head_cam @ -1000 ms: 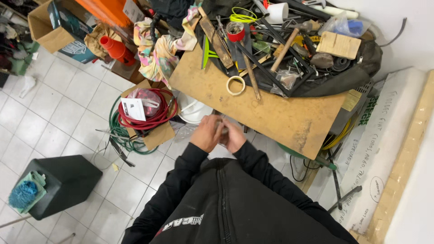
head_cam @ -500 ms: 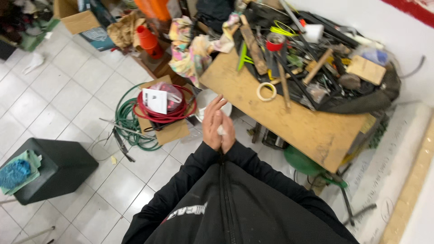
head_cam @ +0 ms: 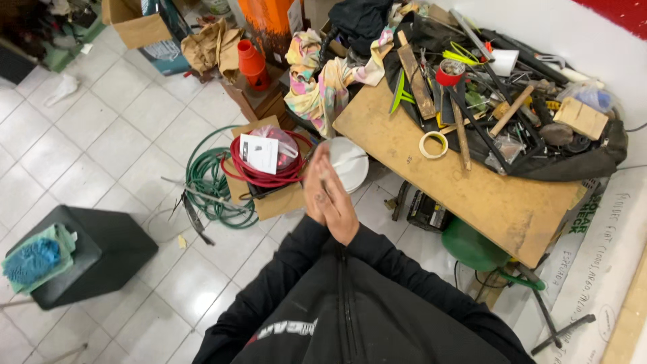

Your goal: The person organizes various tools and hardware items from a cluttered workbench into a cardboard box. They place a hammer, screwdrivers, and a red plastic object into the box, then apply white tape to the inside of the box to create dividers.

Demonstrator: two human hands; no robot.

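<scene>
The left hand [head_cam: 315, 191] and the right hand [head_cam: 339, 202] are pressed flat together, palm to palm. The fingers lie straight and close, and I cannot see anything between them. The hands are up in front of the black jacket [head_cam: 364, 310], over the tiled floor [head_cam: 114, 141].

Just past the fingertips sits a brown cardboard box [head_cam: 273, 199] on the floor. In it is a coil of red cable [head_cam: 266, 176] and a white paper label [head_cam: 259, 153] with dark print. A white round lid [head_cam: 350, 165] is beside it. A green hose [head_cam: 209, 182] lies to the left.

The wooden desk [head_cam: 465, 195] is on the right. It holds a ring of pale tape [head_cam: 433, 144] and a red tape roll [head_cam: 450, 71]. An open brown box [head_cam: 135, 23] stands far off at the top left.
</scene>
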